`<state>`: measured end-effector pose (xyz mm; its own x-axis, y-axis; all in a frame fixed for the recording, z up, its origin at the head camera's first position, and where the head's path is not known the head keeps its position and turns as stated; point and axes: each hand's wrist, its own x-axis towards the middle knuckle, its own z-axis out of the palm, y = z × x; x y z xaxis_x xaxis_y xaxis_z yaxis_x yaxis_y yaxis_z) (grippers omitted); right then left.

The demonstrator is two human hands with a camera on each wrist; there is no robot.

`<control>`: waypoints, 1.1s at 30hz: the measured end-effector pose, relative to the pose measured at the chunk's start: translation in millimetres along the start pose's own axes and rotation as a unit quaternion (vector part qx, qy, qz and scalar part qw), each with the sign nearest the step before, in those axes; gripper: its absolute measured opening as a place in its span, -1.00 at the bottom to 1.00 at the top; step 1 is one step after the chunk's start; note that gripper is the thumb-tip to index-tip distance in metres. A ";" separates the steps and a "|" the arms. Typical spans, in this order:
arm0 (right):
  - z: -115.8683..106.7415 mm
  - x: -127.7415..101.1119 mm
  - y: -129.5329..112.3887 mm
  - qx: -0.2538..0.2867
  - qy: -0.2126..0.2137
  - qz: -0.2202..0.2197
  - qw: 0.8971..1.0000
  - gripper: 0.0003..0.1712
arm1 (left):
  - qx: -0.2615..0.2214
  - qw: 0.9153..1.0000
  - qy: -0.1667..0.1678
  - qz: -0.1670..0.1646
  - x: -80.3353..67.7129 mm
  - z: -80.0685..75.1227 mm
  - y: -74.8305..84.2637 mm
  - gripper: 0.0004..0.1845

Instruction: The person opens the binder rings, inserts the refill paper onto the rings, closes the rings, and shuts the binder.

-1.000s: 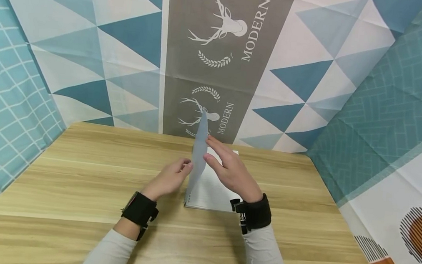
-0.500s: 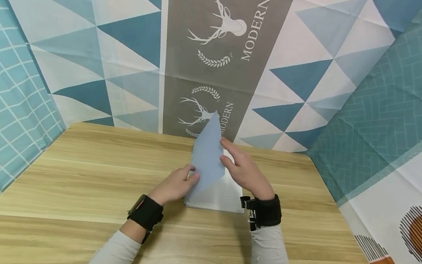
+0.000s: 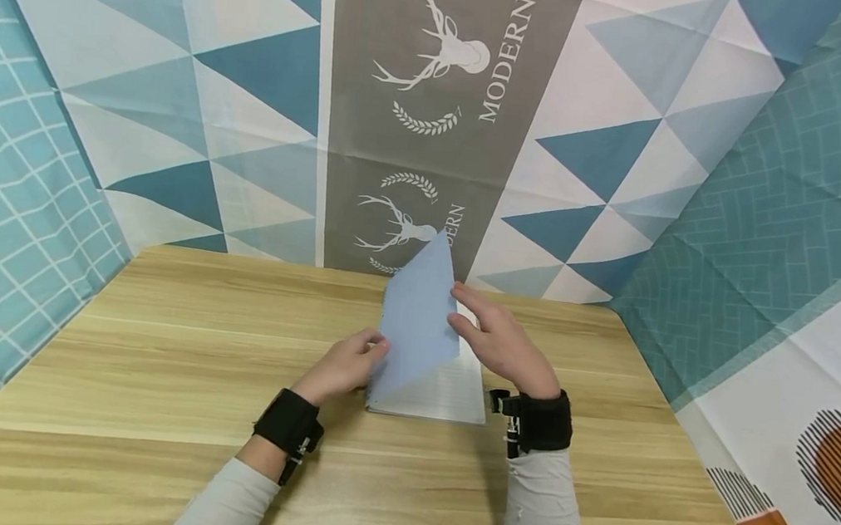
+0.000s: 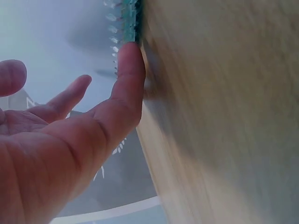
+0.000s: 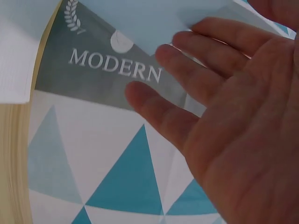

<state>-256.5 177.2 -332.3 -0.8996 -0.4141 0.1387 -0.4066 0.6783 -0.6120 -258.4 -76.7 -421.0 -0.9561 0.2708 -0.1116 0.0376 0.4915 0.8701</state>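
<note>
We observed a spiral-bound notebook point(image 3: 432, 393) lying flat on the wooden bench point(image 3: 155, 373), toward the far middle of it, with its binding on the left. Its translucent blue cover point(image 3: 418, 325) stood raised at a slant over the lined pages, hinged at the binding, with its free corner pointing up toward the patterned backdrop point(image 3: 436, 89).

The left hand point(image 3: 345, 366) rested just left of the notebook, at the binding. Its fingers point(image 3: 376, 346) touched the lower left face of the cover; in the left wrist view they appeared extended and relaxed, with one fingertip point(image 4: 131, 60) against the coil edge. We could not confirm any pinch on the cover from that hand.

The right hand point(image 3: 505, 345) hovered at the right side of the notebook, above the pages. Its fingers point(image 3: 465, 300) lay straight and spread, with the tips meeting the right edge of the cover. The right wrist view showed the same open palm point(image 5: 233, 121), the fingers apart, the blue sheet just beyond the fingertips and nothing gripped.

Both wrists carried black straps; the sleeves were light grey. Both forearms lay nearer the viewer than the notebook.
</note>
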 end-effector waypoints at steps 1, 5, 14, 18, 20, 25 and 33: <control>-1.2 -0.7 1.1 -0.007 -0.001 0.004 1.000 -0.34 | 0.005 1.000 0.002 0.001 0.1 0.2 -0.1 -0.52; -4.7 -2.5 5.6 -0.040 -0.004 0.016 0.999 -0.36 | 0.024 1.000 0.009 0.008 0.2 1.8 0.2 -0.50; -3.7 -2.3 8.2 -0.056 -0.020 0.031 0.998 -0.36 | 0.019 1.000 0.008 0.001 -1.8 -0.4 1.3 -0.47; -2.5 -2.8 7.2 -0.059 -0.035 0.047 0.997 -0.33 | 0.014 1.000 0.010 -0.011 -2.9 -4.0 1.0 -0.46; -1.1 -2.5 7.2 -0.069 -0.042 0.050 0.995 -0.32 | 0.011 1.000 0.010 -0.017 -3.2 -6.1 0.9 -0.45; 4.9 1.0 7.9 -0.090 -0.058 0.047 0.993 -0.32 | 0.032 0.999 0.022 -0.022 -3.8 -11.8 0.8 -0.46; 21.6 10.7 6.1 -0.108 -0.088 0.044 0.989 -0.35 | 0.083 0.995 0.047 -0.016 -5.3 -26.8 -0.7 -0.52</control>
<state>-265.2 163.7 -351.4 -0.8986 -0.4351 -0.0572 -0.3706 0.8222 -0.4319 -261.1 -100.7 -408.2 -0.9802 0.1781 -0.0868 0.0460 0.6309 0.7745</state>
